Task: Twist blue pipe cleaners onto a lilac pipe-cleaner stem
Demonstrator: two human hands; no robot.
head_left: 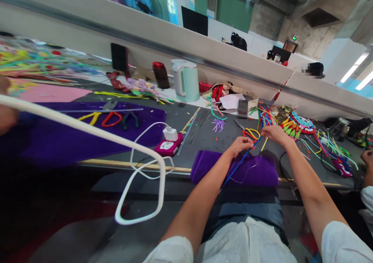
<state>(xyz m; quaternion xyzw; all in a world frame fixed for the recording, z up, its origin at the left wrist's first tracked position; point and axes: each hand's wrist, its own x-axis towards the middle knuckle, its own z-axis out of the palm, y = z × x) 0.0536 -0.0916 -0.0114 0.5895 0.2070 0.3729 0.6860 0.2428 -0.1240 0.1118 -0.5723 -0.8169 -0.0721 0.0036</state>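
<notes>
My left hand [241, 145] is closed in a pinch on a blue pipe cleaner [239, 165], which slants down toward my lap. My right hand [275, 134] pinches the upper part of the same blue strand, close to my left fingertips. A thin wire or thread [247, 177] loops below the hands. Under them, a folded purple cloth [210, 166] lies at the table's front edge. Just behind my fingertips are scissors [249, 134] with red and yellow handles. A bundle of red and blue pipe cleaners [266, 115] rests behind my right hand.
A white cable [87, 127] crosses the left foreground. A pink power bank [169, 145] bears a white plug [170, 133]. Behind stand a kettle [189, 82] and a red-lidded bottle [161, 76]. Other people's hands show at the far left [6, 107] and right edge [368, 160].
</notes>
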